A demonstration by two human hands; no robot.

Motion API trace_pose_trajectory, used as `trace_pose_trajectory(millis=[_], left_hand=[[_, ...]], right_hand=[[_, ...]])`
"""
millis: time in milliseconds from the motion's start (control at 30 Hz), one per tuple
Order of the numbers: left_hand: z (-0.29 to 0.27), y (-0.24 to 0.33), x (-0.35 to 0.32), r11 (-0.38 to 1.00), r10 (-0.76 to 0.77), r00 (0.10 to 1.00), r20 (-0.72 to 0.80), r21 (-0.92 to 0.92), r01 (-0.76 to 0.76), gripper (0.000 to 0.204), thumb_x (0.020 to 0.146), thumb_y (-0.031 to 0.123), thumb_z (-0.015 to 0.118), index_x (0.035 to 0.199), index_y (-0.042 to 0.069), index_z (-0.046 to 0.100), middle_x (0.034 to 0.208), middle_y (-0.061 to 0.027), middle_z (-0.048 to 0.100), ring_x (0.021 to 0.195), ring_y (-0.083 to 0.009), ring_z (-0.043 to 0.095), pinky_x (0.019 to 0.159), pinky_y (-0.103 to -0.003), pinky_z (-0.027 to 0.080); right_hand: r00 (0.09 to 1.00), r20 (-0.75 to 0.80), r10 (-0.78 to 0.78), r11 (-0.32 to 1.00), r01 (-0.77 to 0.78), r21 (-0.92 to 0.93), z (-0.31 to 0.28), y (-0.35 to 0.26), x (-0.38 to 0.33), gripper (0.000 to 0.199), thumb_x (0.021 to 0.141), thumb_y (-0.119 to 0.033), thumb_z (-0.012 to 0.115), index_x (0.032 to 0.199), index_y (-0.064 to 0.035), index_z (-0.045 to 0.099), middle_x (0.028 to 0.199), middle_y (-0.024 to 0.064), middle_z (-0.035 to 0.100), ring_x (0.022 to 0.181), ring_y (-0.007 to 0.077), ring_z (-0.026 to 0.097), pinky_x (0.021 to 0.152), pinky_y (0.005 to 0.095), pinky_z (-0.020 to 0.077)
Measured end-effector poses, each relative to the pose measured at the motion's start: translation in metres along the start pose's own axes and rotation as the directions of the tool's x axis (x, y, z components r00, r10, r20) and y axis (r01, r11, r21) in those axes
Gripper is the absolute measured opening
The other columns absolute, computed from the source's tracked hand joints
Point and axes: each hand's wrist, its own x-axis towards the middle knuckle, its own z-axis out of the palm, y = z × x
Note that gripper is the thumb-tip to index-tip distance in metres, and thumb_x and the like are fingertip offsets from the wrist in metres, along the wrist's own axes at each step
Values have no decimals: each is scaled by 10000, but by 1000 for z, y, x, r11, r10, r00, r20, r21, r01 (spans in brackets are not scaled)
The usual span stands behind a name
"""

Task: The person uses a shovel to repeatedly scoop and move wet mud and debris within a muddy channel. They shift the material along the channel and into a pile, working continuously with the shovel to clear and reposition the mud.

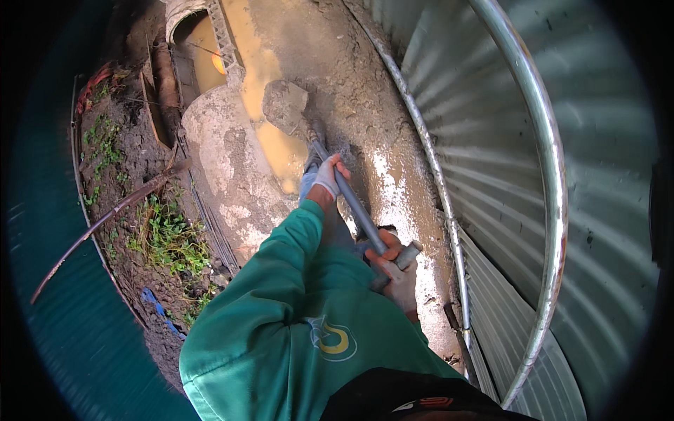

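Shovel (330,165) is in both my hands, blade caked with wet cement and hanging just over the muddy puddle (270,105) that runs along the concrete ground (393,189). My left hand (328,177), in a light glove, is wrapped tight around the grey shaft about halfway down. My right hand (397,274) is bare and closed around the top end by the T-handle. Corrugated metal sheeting (526,175) curves along my right, with its round rim (547,154) close by. Weeds (165,235) and dirt sit off to my left, next to a rounded concrete slab (225,161).
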Motion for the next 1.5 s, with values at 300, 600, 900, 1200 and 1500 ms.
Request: trace_pose_trajectory(millis=[300, 600, 900, 1200, 1500], left_hand=[[-150, -418, -44, 750, -180, 948, -264, 587, 306, 278, 950, 186, 629, 786, -38, 623, 622, -156, 606, 521, -285, 611, 535, -410, 533], [-191, -522, -52, 661, -583, 710, -396, 277, 697, 195, 939, 93, 650, 827, 62, 492, 642, -76, 505, 490, -219, 547, 510, -435, 572], [-113, -307, 89, 787, -322, 893, -314, 435, 437, 165, 947, 143, 664, 863, 52, 555, 681, -55, 524, 504, -179, 524, 470, -385, 538], [-57, -63, 232, 696, -230, 942, -244, 635, 335, 164, 919, 180, 707, 852, 91, 585, 661, -29, 538, 539, -166, 544, 580, -428, 588], [-45, 113, 307, 797, -398, 918, 3, 496, 344, 201, 940, 172, 676, 788, 133, 552, 603, 46, 464, 504, -120, 477, 482, -293, 450]], right_hand=[[423, -873, 242, 955, -264, 137, -241, 89, -204, 242, 990, -310, 652, 1072, -82, 659, 650, 7, 548, 501, 110, 523, 450, 252, 412], [235, -954, 184, 935, -340, 97, -309, 118, -254, 294, 997, -405, 627, 1057, -118, 641, 596, -28, 512, 476, 82, 469, 445, 244, 354], [406, -884, 233, 947, -301, 111, -178, 144, -43, 212, 1010, -335, 606, 933, -139, 588, 541, -19, 467, 430, 89, 460, 413, 251, 389], [582, -805, 112, 986, -166, 17, -10, 207, 134, 189, 1005, -242, 625, 932, -70, 595, 582, 31, 536, 435, 136, 516, 389, 275, 416], [806, -586, -82, 986, -19, -165, 117, 271, 224, 267, 964, -101, 665, 1203, 16, 670, 1040, 97, 678, 643, 146, 663, 496, 273, 546]])
